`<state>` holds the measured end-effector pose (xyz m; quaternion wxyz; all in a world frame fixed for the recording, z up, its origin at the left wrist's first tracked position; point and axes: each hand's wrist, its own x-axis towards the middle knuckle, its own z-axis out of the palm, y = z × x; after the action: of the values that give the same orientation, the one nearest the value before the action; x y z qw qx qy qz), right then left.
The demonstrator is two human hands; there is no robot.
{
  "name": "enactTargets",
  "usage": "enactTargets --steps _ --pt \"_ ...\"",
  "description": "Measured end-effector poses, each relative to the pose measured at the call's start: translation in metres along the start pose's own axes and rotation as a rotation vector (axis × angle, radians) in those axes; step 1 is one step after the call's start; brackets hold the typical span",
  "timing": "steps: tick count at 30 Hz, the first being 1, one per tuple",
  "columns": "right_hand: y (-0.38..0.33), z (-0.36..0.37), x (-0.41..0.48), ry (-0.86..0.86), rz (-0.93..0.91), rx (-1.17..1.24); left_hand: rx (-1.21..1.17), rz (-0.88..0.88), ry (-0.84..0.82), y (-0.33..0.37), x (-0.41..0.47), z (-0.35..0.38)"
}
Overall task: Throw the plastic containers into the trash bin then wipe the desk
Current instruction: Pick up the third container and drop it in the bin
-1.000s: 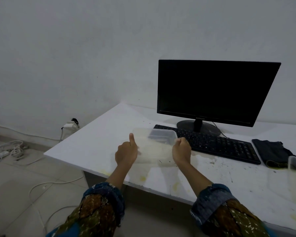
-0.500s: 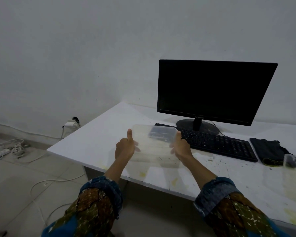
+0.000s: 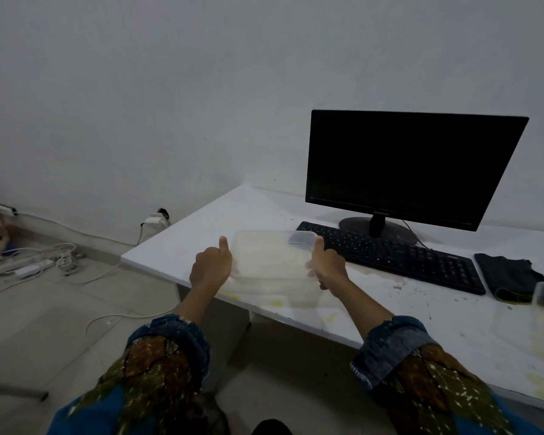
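Black monitor [image 3: 412, 171] behind black keyboard [image 3: 390, 255]; white cables [image 3: 44, 262] on tiled floor [image 3: 76, 324]

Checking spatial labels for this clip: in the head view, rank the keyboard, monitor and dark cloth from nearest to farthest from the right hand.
1. Keyboard: just beyond the right hand, which grips the plastic container; its left end is closest.
2. Monitor: behind the keyboard, farther back.
3. Dark cloth: far right, past the keyboard's right end.

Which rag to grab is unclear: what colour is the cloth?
The cloth is black, yellow-edged; head view.
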<state>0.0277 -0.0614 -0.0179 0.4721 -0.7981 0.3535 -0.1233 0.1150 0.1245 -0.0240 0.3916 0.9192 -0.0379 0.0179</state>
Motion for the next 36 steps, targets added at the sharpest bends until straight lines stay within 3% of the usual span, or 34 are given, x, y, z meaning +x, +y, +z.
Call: enactTargets --steps 17,36 --pt "-0.023 0.049 -0.068 -0.243 -0.06 0.005 0.029 -0.02 0.091 -0.068 -0.031 -0.066" --pt "0.0 0.123 -0.11 -0.53 -0.101 -0.032 -0.064 -0.083 0.001 -0.181 -0.054 -0.102"
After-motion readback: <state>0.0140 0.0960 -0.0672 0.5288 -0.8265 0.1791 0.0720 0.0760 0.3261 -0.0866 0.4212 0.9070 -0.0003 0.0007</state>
